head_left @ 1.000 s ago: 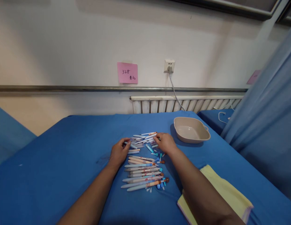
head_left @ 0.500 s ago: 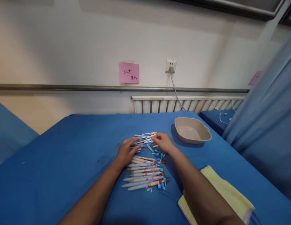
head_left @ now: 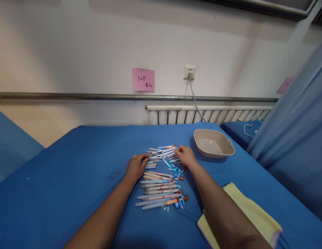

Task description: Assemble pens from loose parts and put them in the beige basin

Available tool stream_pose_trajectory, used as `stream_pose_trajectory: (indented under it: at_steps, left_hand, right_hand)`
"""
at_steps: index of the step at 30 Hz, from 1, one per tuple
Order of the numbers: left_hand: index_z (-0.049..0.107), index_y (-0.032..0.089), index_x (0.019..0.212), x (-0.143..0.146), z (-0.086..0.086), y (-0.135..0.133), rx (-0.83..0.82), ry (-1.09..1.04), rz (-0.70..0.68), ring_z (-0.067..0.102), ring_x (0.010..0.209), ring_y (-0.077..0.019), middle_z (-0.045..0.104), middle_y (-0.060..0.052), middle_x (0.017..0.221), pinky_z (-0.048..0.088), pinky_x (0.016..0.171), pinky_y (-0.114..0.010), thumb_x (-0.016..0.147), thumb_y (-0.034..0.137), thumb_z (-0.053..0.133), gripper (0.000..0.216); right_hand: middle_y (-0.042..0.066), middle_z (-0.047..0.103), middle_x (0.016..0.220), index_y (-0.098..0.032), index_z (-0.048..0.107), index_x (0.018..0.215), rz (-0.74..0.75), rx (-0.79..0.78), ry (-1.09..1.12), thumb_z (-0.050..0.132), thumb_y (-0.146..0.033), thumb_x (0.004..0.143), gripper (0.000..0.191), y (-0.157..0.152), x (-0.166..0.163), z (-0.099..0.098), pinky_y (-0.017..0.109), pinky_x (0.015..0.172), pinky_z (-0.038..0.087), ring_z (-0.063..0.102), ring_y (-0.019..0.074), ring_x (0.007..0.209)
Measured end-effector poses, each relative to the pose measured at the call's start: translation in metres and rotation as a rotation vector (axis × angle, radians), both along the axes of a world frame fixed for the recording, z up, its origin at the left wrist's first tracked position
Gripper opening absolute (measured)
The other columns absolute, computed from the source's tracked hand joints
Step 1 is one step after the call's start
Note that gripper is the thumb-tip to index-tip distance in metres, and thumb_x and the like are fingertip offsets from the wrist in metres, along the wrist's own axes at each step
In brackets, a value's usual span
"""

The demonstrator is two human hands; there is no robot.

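While both hands work at the far end of the pen pile (head_left: 161, 189) in the middle of the blue sheet (head_left: 72, 173), I log the left hand (head_left: 136, 167) palm down, fingers curled, tips touching the left ends of the loose pens (head_left: 163, 153). The right hand (head_left: 186, 156) is at the right ends of the same loose pens, fingers bent with tips on them. I cannot tell if either hand actually grips a pen. Nearer me the pen pile lies in rough parallel rows, with small blue caps (head_left: 178, 204) beside it. A beige bowl (head_left: 214, 152) is just right of the right hand. A yellow cloth (head_left: 250, 211) sits under the right forearm, and there is a pink note (head_left: 143, 79) on the wall.
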State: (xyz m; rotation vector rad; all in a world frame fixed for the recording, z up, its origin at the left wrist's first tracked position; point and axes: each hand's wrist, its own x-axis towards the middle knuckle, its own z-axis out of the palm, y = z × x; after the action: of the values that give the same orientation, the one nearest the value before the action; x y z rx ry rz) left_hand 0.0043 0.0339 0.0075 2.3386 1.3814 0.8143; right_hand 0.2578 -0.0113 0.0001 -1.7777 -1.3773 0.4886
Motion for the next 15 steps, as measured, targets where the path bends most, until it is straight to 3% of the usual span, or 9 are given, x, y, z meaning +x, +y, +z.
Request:
stream_pose_trajectory:
  at_steps: [2,4,7,9,13,15]
  left_hand:
    - [0.066,0.021,0.098,0.000,0.000,0.000,0.007,0.011,0.010,0.059,0.094,-0.0242,0.069,-0.006,0.097,0.044,0.085,-0.035,0.082,0.035,0.048,0.028]
    - [0.066,0.021,0.100,0.000,0.000,0.000,0.030,0.023,0.018,0.058,0.097,-0.0251,0.069,-0.006,0.100,0.043,0.087,-0.037,0.082,0.034,0.048,0.029]
    - [0.066,0.021,0.099,0.000,0.001,-0.001,0.076,0.022,0.033,0.058,0.099,-0.0249,0.069,-0.006,0.100,0.041,0.090,-0.037,0.082,0.033,0.048,0.028]
    - [0.067,0.021,0.098,0.000,0.002,-0.002,0.087,-0.001,0.044,0.058,0.099,-0.0239,0.070,-0.006,0.098,0.042,0.090,-0.035,0.082,0.034,0.047,0.028]
    - [0.067,0.020,0.095,0.001,0.002,-0.004,0.075,-0.054,0.031,0.060,0.097,-0.0225,0.070,-0.005,0.097,0.044,0.088,-0.034,0.082,0.034,0.047,0.028]
    - [0.067,0.019,0.095,0.001,0.002,-0.005,0.059,-0.096,0.011,0.060,0.096,-0.0221,0.070,-0.006,0.097,0.045,0.088,-0.034,0.081,0.035,0.047,0.029]
  right_hand:
    - [0.006,0.065,0.085,-0.019,0.064,0.075,0.046,0.037,-0.152,0.058,-0.033,0.076,0.015,-0.006,-0.006,0.008,0.027,0.072,0.037,0.056,0.0181,0.080]
    - [0.006,0.065,0.090,-0.020,0.065,0.080,0.208,0.081,-0.295,0.060,-0.030,0.075,0.013,-0.011,-0.017,0.015,0.027,0.075,0.037,0.056,0.0180,0.084]
    - [0.002,0.067,0.081,-0.022,0.066,0.083,0.539,0.008,-0.309,0.062,-0.028,0.073,0.012,-0.020,-0.038,0.020,0.023,0.064,0.038,0.058,0.0152,0.072]
    - [0.000,0.068,0.077,-0.022,0.067,0.086,0.659,-0.061,-0.346,0.061,-0.024,0.072,0.014,-0.025,-0.050,0.021,0.023,0.059,0.037,0.058,0.0151,0.067]
    - [0.004,0.070,0.088,-0.022,0.067,0.087,0.673,-0.064,-0.525,0.055,-0.016,0.073,0.020,-0.031,-0.057,0.021,0.025,0.065,0.037,0.061,0.0181,0.078]
    - [0.005,0.069,0.087,-0.021,0.067,0.090,0.661,-0.075,-0.509,0.054,-0.018,0.075,0.020,-0.029,-0.054,0.019,0.025,0.066,0.038,0.061,0.0181,0.079]
